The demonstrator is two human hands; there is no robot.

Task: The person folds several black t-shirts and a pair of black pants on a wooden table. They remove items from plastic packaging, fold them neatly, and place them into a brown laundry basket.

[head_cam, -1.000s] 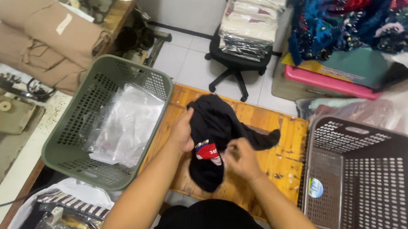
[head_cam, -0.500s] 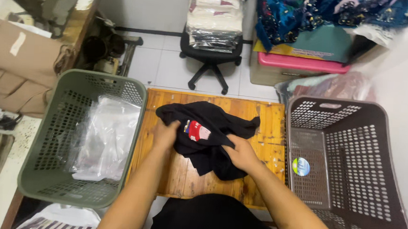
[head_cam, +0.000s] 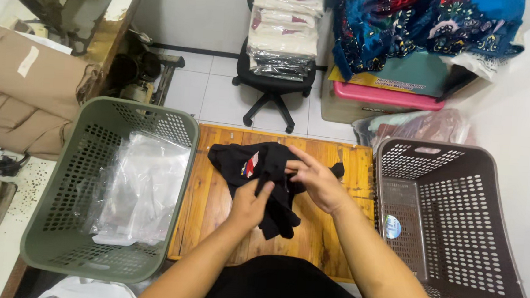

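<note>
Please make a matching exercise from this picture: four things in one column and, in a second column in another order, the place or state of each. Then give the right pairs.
Things:
1. black garment
2. green basket
3. brown basket
4. office chair

Place or state:
A. carries a stack of packed, folded clothes
B. holds clear plastic bags
C. gripped by the left hand and the right hand over the wooden table
D. nothing visible inside, at the right of the table

Pairs: 1-C, 2-B, 3-D, 4-A
</note>
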